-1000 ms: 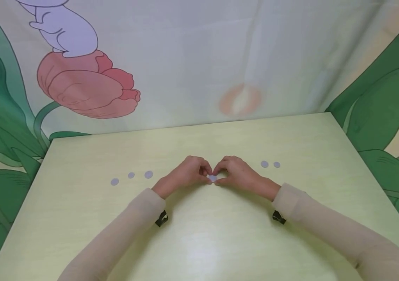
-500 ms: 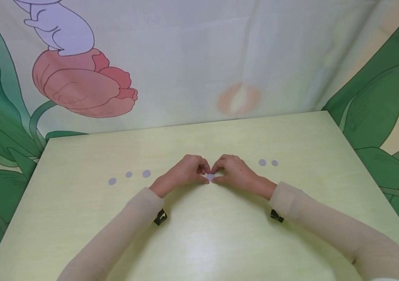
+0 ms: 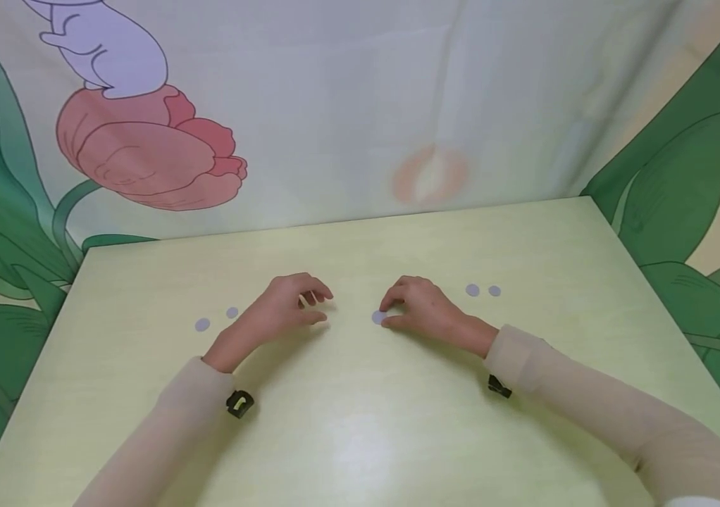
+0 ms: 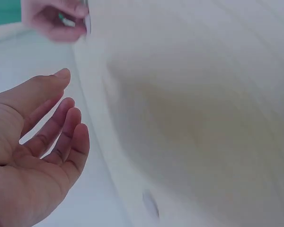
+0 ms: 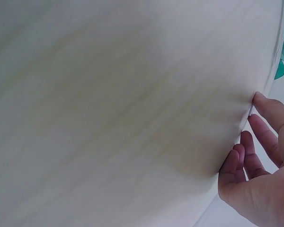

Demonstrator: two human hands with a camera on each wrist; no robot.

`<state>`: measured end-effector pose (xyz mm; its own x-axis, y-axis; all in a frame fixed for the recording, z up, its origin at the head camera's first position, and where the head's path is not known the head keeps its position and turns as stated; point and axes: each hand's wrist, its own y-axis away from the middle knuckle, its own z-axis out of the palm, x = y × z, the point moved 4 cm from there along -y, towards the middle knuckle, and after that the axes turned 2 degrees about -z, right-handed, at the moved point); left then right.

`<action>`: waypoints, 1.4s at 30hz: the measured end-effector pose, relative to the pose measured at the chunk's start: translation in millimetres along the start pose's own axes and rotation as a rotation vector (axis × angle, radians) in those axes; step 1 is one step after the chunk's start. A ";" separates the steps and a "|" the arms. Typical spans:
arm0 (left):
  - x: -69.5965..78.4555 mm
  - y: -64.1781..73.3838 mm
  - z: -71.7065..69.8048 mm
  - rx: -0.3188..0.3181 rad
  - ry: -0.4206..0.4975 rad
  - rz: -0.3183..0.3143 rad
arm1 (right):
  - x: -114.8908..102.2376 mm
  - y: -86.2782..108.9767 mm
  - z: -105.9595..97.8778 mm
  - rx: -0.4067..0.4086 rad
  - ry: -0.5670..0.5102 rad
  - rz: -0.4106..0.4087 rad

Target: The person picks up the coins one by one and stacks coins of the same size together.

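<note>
The right hand (image 3: pixel 420 310) pinches the grey disc (image 3: pixel 377 317) at its near edge, thumb on one side and index finger on the other; the disc lies flat on the table (image 3: pixel 360 408), on the side facing the left hand. The left hand (image 3: pixel 280 306) is released, fingers loosely bent, thumb apart, holding nothing, well apart from the disc. For good control, keep the right pinch light and low: so thin a piece would probably tip or skid under uneven pressure. Should the left hand assist, bring it in level, against the disc's free edge, without pressing on its face.

Beyond the right hand, on its outer side, lie a larger disc (image 3: pixel 473 290) and a smaller disc (image 3: pixel 494 291). Outward of the left hand, past the wrist, lie an inner disc (image 3: pixel 232 312) and an outermost disc (image 3: pixel 202 324); keep the left forearm and wrist device (image 3: pixel 240 403) from brushing them
</note>
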<state>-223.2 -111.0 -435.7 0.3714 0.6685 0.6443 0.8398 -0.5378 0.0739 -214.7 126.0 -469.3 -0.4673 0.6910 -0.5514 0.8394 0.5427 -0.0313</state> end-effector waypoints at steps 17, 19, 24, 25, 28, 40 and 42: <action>-68.6 42.5 -52.5 0.035 -0.113 -0.125 | -1.8 2.9 -2.9 0.003 -0.022 -0.006; -71.5 43.6 -52.5 0.037 -0.106 -0.118 | -1.7 3.2 -3.2 0.005 -0.028 -0.003; -74.0 45.2 -51.4 0.040 -0.111 -0.127 | -0.9 2.4 -2.5 0.007 -0.026 -0.004; -74.0 45.6 -51.3 0.041 -0.113 -0.133 | -0.7 2.1 -2.2 0.007 -0.027 -0.004; -74.5 46.0 -50.8 0.047 -0.117 -0.143 | 0.4 1.9 -1.6 0.011 -0.038 -0.002; -91.6 40.7 -46.3 0.021 -0.135 -0.074 | 7.2 4.3 -2.3 0.035 -0.130 0.018; -94.0 39.0 -46.7 0.017 -0.137 -0.056 | 8.8 4.3 -1.4 0.040 -0.136 0.005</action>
<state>-243.8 -218.8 -457.9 0.3731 0.7620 0.5293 0.8669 -0.4896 0.0937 -215.6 135.1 -473.2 -0.4232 0.6210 -0.6598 0.8532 0.5182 -0.0596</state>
